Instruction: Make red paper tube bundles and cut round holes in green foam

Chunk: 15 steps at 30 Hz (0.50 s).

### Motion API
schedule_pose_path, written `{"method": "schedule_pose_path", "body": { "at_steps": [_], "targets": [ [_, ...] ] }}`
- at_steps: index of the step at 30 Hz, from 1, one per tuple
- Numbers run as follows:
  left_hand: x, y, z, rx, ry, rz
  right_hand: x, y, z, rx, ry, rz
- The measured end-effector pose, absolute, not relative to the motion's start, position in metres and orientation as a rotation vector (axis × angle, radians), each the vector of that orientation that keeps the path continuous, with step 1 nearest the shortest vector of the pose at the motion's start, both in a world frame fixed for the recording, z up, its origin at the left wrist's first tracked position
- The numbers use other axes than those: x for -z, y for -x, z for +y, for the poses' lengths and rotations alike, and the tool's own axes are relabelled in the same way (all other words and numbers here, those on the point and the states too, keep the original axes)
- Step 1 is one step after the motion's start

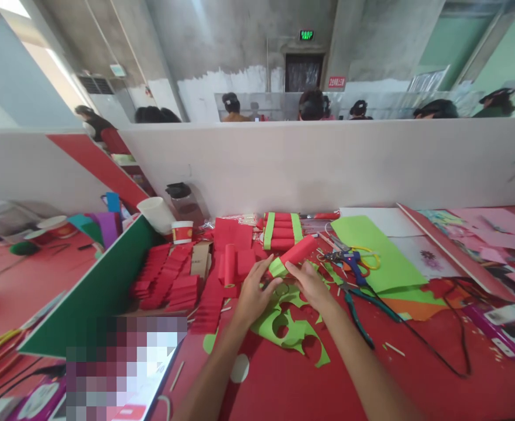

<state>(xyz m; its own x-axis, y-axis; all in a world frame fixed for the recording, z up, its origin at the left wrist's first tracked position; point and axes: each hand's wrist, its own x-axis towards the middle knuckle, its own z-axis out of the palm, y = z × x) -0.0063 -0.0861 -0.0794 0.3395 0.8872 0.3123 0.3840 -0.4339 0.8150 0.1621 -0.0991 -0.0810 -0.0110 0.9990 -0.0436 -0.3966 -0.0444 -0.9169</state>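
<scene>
A red paper roll (299, 250) with a light green band (277, 268) at its lower left end is held tilted between both hands. My left hand (257, 289) has its fingers closed around the green end. My right hand (311, 283) presses thumb and fingers on the roll from the right. Just below the hands lies light green paper (279, 327) with round holes cut out of it. Behind them is a bundle of red rolls (282, 231) with two green strips. Another red roll (230, 266) stands to the left of my left hand.
Folded red paper stacks (182, 292) and a paper cup (182, 232) are at the left. Right of the hands lie a blue glue gun (353, 263), teal-handled pliers (357, 318), a black cable and green sheets (371, 251). A green divider (95, 292) rises at left; people sit beyond the white partition.
</scene>
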Motion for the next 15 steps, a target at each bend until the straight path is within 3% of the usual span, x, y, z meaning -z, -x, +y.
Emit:
{"method": "schedule_pose_path", "body": {
  "at_steps": [4, 8, 15],
  "targets": [
    [0.08, 0.011, -0.085, -1.004, -1.986, 1.169, 0.074, -0.185, -0.092, -1.221, 0.98, -0.911],
    [0.084, 0.013, -0.084, -0.766, -2.19, 1.309, 0.066, -0.234, -0.085, -0.925, 1.153, -0.98],
    [0.085, 0.01, -0.092, -0.398, -2.463, 1.529, 0.045, -0.317, -0.062, -0.356, 1.861, -1.157]
  ]
}}
